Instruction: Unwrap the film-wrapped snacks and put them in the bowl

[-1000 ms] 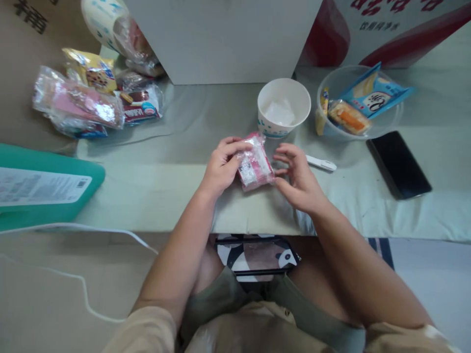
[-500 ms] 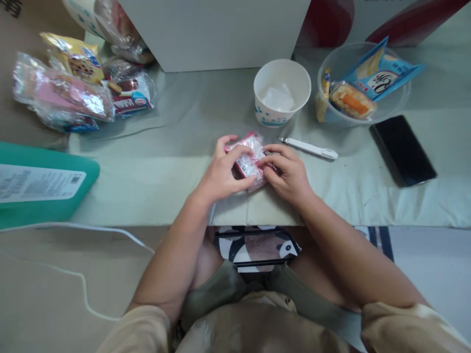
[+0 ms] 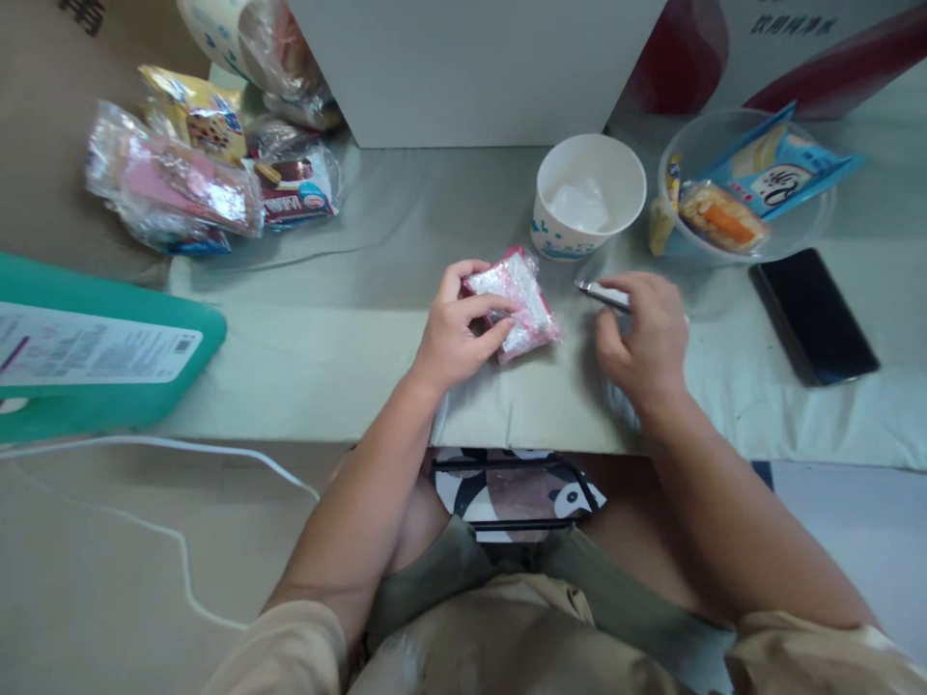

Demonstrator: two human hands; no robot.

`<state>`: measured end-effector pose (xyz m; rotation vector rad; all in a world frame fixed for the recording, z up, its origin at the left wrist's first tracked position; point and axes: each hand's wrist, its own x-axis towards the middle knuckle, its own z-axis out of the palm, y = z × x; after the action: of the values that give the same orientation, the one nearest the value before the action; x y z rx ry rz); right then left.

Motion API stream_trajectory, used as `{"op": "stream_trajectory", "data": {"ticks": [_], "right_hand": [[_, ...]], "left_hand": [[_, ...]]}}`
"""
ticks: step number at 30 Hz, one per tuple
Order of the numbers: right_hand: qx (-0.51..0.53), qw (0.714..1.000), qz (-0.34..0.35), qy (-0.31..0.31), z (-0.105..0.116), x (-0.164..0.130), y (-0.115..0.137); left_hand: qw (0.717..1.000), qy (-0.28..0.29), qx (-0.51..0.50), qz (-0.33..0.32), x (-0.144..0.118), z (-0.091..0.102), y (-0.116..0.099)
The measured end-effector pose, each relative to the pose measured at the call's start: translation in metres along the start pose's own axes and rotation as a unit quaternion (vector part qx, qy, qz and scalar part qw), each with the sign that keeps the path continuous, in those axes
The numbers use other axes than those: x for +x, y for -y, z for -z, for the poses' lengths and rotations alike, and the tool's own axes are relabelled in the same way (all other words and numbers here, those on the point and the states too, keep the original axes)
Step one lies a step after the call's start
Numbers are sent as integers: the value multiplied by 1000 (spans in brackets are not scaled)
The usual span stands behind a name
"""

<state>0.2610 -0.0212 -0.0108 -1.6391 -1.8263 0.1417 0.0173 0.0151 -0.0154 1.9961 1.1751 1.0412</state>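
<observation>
My left hand (image 3: 453,333) is shut on a small pink and clear snack packet (image 3: 521,304), which rests on the pale green table cloth (image 3: 325,338). My right hand (image 3: 644,338) is off the packet, to its right. It lies over a slim white tool (image 3: 601,293), fingers curled above it and thumb below. Only the tool's left tip shows. Just behind the packet stands a white paper bowl (image 3: 554,183) with something pale inside.
A clear plastic bowl (image 3: 815,227) with several snack packs sits at the back right, a black phone (image 3: 815,314) in front of it. More wrapped snacks (image 3: 181,183) lie at the back left. A teal package (image 3: 108,396) lies left, a white box (image 3: 470,68) behind.
My right hand has let go of the packet and moved right onto the white tool. My left hand keeps hold of the packet.
</observation>
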Motion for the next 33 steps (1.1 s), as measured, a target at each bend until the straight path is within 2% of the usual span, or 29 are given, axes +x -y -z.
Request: {"op": "stream_trajectory", "data": {"ticks": [3,5,8,10,11,12,15,17,20,24,27,30,33], "right_hand": [[-97,993,-60,18,11,-2,-27],[-114,990,-78,21,17,-5,-37],[-55,994,-95,13,21,-12,-26],[68,989,-132,15,20,-17,-2],[156,975,-158,25,18,-20,13],[254,949,-184,40,16,-22,28],[449,853,-241,110,6,-23,64],[496,813,-274,134,2,-19,74],[518,785,-309,143,-1,-10,75],[512,768,-348,162,0,-5,67],[490,769,-363,193,3,-6,62],[461,775,-369,225,7,-8,58],[412,799,-354,260,11,-10,53]], "left_hand": [[999,-42,25,7,1,3,1],[998,-54,32,18,1,4,0],[997,-62,19,43,1,0,-3],[996,-75,19,46,2,-4,-6],[996,-79,27,40,3,-6,-7],[996,-80,38,32,4,-8,-8],[995,-68,70,13,6,-12,-11],[995,-63,79,8,7,-15,-12],[994,-70,80,-3,8,-17,-14],[994,-79,67,-17,6,-17,-14],[994,-90,67,7,4,-13,-12],[991,-114,57,39,3,-5,-6],[987,-133,42,79,3,5,5]]}}
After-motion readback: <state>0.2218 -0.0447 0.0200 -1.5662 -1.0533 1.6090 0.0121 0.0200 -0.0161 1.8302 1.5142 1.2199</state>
